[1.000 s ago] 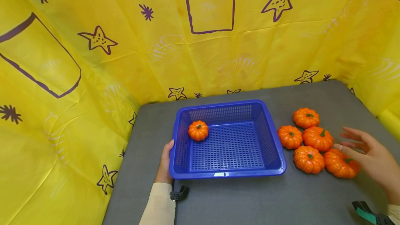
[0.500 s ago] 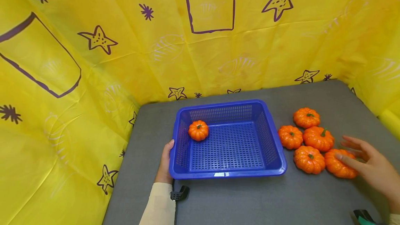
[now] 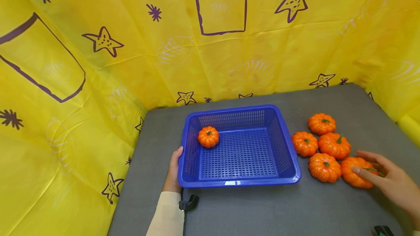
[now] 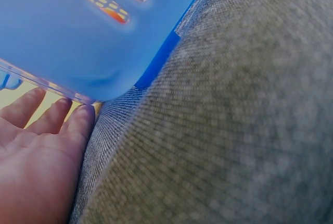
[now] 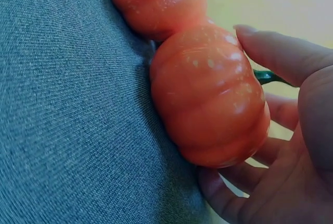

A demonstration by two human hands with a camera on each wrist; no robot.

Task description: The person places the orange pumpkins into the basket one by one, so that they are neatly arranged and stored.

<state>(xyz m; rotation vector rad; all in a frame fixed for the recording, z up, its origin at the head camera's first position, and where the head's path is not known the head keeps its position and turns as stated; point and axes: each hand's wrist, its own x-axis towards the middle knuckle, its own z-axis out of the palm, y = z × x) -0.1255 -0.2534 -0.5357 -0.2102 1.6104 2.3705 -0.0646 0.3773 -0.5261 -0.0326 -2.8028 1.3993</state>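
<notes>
On the left side of the blue plastic basket, my left hand holds the rim. In the left wrist view the fingertips of that hand reach up against the rim's underside. At the right, my right hand curls around a small orange pumpkin, the nearest of a cluster. The right wrist view has the thumb on its stem side and the fingers around its side and bottom, the green stem between them. One orange pumpkin sits inside the basket by its left wall.
Several other orange pumpkins lie close together between the basket's right side and my right hand. A grey cloth covers the table. Yellow sheets with purple starfish drawings hang at the back and sides.
My right hand has come down and closer around the nearest pumpkin, which has turned slightly, its stem now at the hand. The left hand and basket have stayed put.
</notes>
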